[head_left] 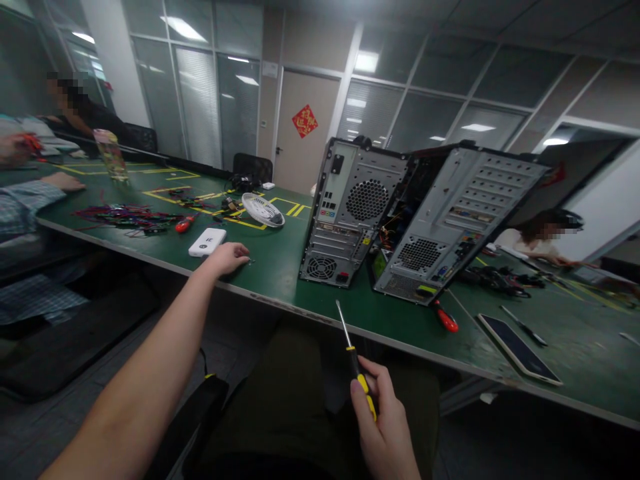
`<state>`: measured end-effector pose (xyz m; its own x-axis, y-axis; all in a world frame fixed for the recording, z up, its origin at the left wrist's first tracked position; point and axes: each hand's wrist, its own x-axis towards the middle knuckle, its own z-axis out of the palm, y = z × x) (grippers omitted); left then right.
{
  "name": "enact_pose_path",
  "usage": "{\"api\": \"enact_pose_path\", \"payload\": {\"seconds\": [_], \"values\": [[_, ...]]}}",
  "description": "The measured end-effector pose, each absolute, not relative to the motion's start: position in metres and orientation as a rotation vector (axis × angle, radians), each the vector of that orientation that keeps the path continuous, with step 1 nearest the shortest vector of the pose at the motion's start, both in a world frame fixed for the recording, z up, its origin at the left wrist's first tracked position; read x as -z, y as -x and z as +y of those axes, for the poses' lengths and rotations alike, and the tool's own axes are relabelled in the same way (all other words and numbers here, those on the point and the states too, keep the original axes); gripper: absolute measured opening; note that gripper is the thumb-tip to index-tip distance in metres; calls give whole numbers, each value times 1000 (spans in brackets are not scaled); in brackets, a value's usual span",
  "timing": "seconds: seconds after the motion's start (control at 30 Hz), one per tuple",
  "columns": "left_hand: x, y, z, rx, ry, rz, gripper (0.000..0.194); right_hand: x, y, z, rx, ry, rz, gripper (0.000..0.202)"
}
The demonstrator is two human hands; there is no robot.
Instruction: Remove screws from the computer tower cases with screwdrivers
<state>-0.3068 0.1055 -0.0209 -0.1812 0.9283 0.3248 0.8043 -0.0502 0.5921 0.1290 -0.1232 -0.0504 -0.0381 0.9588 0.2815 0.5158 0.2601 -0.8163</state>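
Note:
A yellow-and-black screwdriver is gripped by its handle in my right hand, its metal shaft pointing up and away in front of the table edge. My left hand rests on the green table with its fingers curled together; whether anything is between the fingertips is hidden. Just right of those fingertips lie tiny metal bits, perhaps screws. A white power bank sits beside my left hand. Two computer cases stand upright with their backs toward me, a narrower one and a wider one with its side open.
A red screwdriver lies by the wider case, another red-handled tool near bundled cables. A white basket, a bottle, a phone and a pen are on the table. People sit left and right.

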Motion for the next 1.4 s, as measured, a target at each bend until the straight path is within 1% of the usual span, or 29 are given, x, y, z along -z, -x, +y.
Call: {"api": "enact_pose_path", "payload": {"seconds": [0.1,0.2,0.33,0.47,0.53,0.6,0.67,0.8,0.97,1.1,1.4], "values": [[19,305,108,-879,-1858,2044,35,65,-139,-122,-630,1342,-1651,45],[16,300,109,-850,-1869,2074,28,75,-148,-121,-598,1345,-1625,45],[11,294,102,-986,-1808,2133,19,80,-152,-122,-572,1332,-1610,45],[5,278,86,-1274,-1572,2158,17,77,-151,-124,-539,1303,-1604,43],[3,258,75,-1477,-1483,1980,20,75,-150,-126,-543,1291,-1607,41],[3,227,62,-1664,-1390,1584,27,74,-149,-128,-541,1281,-1605,41],[5,191,50,-1702,-1284,1245,35,74,-149,-129,-528,1266,-1603,40],[10,120,40,-1569,-1093,899,36,74,-151,-132,-511,1249,-1623,39],[17,66,49,-1397,-1050,730,36,79,-158,-132,-466,1257,-1584,40],[25,51,58,-1328,-1106,707,38,86,-164,-130,-408,1288,-1555,40],[30,55,55,-1207,-1320,734,42,93,-163,-129,-344,1292,-1591,37]]}}
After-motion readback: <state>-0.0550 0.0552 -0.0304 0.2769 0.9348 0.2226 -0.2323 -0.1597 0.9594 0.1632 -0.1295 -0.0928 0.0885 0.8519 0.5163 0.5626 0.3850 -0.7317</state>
